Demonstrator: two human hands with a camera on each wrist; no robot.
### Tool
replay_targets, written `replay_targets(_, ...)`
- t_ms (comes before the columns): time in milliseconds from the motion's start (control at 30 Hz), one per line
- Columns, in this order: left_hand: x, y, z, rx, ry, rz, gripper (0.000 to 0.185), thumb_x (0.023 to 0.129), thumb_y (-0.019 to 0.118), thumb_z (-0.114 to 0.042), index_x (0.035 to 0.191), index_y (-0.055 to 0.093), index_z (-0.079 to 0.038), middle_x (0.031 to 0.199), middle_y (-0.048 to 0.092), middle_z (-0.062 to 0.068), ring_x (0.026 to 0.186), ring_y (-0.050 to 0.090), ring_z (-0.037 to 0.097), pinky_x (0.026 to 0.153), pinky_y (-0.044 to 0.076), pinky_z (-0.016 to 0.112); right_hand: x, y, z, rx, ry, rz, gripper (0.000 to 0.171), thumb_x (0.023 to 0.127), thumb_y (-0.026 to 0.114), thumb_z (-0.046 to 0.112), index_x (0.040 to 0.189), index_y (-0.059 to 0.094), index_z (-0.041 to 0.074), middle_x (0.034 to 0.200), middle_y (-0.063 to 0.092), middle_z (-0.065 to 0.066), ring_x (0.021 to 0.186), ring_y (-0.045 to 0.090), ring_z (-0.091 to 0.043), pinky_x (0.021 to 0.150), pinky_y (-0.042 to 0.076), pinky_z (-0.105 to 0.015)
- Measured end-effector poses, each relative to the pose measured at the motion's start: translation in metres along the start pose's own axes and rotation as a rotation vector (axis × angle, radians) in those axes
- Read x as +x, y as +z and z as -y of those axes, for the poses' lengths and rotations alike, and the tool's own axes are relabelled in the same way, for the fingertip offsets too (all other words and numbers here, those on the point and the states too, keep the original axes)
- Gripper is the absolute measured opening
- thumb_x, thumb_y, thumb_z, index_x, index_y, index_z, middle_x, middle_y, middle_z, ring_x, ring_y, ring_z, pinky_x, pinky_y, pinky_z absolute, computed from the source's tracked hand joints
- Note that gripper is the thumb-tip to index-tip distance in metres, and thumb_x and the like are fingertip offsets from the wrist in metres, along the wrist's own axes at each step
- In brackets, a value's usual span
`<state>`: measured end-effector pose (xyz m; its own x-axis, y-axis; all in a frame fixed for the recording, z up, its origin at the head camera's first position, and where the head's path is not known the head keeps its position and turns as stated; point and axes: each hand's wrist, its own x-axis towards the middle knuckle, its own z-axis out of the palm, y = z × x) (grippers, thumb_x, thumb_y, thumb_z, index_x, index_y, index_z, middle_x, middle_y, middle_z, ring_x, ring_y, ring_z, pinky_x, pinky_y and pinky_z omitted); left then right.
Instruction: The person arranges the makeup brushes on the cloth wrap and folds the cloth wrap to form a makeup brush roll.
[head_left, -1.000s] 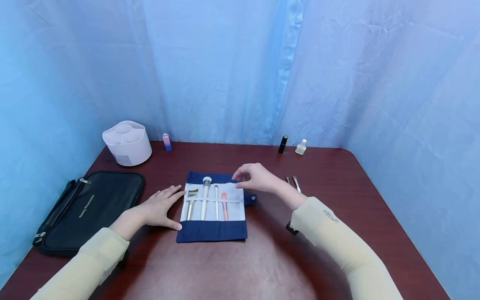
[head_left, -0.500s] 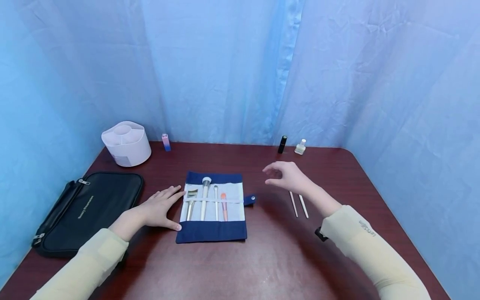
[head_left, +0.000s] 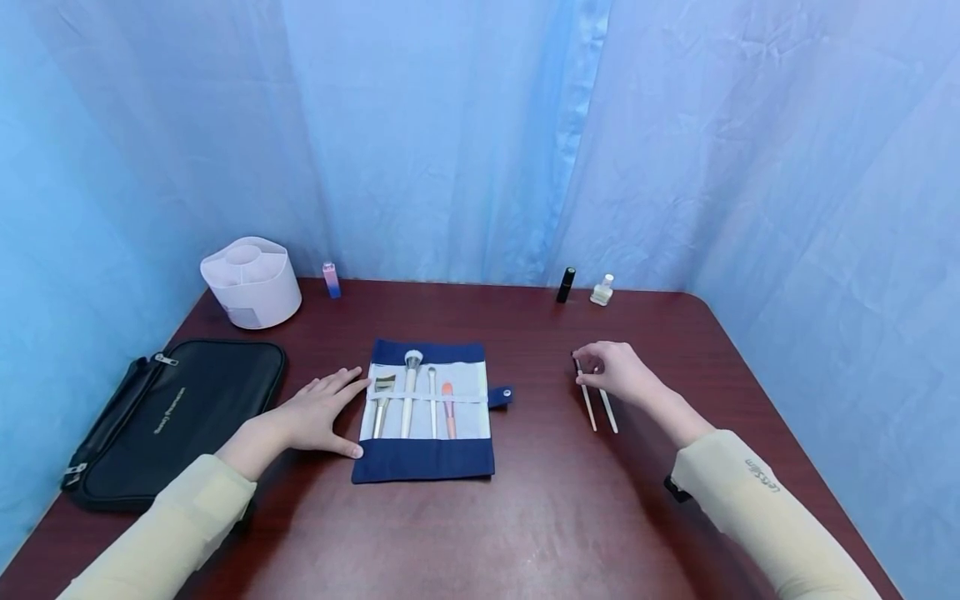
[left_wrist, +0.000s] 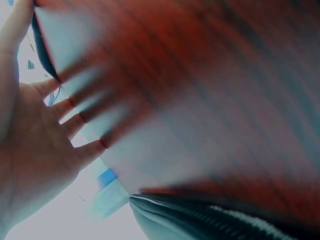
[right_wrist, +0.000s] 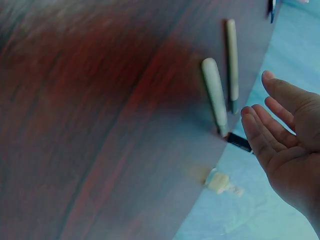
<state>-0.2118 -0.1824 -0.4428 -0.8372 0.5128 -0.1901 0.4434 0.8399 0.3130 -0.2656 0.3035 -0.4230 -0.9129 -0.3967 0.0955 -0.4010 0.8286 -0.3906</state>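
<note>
A navy brush roll (head_left: 423, 461) lies unfolded mid-table. Under its strap lie a flat makeup brush (head_left: 380, 412), a round white brush (head_left: 408, 412), a thin white brush (head_left: 433, 417) and a pink brush (head_left: 451, 421). My left hand (head_left: 317, 423) rests with spread fingers at the roll's left edge. To the right, my right hand (head_left: 618, 372) hovers over two loose brushes, a thinner brush (head_left: 588, 407) and a thicker brush (head_left: 608, 414), partly hiding their heads. In the right wrist view the fingers (right_wrist: 260, 135) look parted, with a gap to both brushes.
A black zip case (head_left: 202, 417) lies at the left. Along the back edge stand a white organizer (head_left: 258, 292), a pink-and-blue tube (head_left: 332, 281), a black tube (head_left: 566, 286) and a small bottle (head_left: 602, 292). Blue curtains (head_left: 450, 142) surround the table.
My right hand has moved right, from the brush roll's upper right corner to above the two loose brushes, and has come lower. The left hand stays at the roll's edge.
</note>
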Motion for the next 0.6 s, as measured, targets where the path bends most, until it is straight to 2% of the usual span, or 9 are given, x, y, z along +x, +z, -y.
replay_targets(200, 0.0, -0.002, -0.001, 0.004, 0.01, -0.004, 0.108, 0.068, 0.072, -0.065, 0.149, 0.026, -0.01, 0.155, 0.019, 0.019, 0.141, 0.018, 0.041, 0.109, 0.017, 0.064, 0.004, 0.005, -0.008, -0.008, 0.013, 0.009, 0.032, 0.076, 0.078, 0.012, 0.104, 0.069, 0.0, 0.083, 0.068, -0.006, 0.073, 0.063, -0.014, 0.063, 0.053, -0.03)
replay_targets(367, 0.001, 0.0, 0.0, -0.005, 0.01, -0.008, 0.109, 0.067, 0.072, -0.065, 0.149, 0.026, -0.01, 0.155, 0.019, 0.018, 0.141, 0.017, 0.04, 0.109, 0.016, 0.063, 0.007, 0.013, -0.011, -0.016, 0.022, 0.042, 0.032, 0.075, 0.08, 0.014, 0.102, 0.07, 0.001, 0.085, 0.067, -0.005, 0.074, 0.062, -0.013, 0.065, 0.053, -0.028)
replay_targets(600, 0.0, 0.0, 0.001, -0.007, 0.0, -0.009, 0.11, 0.066, 0.073, -0.065, 0.15, 0.026, -0.01, 0.155, 0.019, 0.018, 0.141, 0.016, 0.04, 0.11, 0.016, 0.063, 0.01, 0.017, -0.016, 0.033, 0.025, 0.046, 0.029, 0.074, 0.079, 0.009, 0.101, 0.07, 0.002, 0.084, 0.067, -0.003, 0.074, 0.062, -0.013, 0.065, 0.053, -0.029)
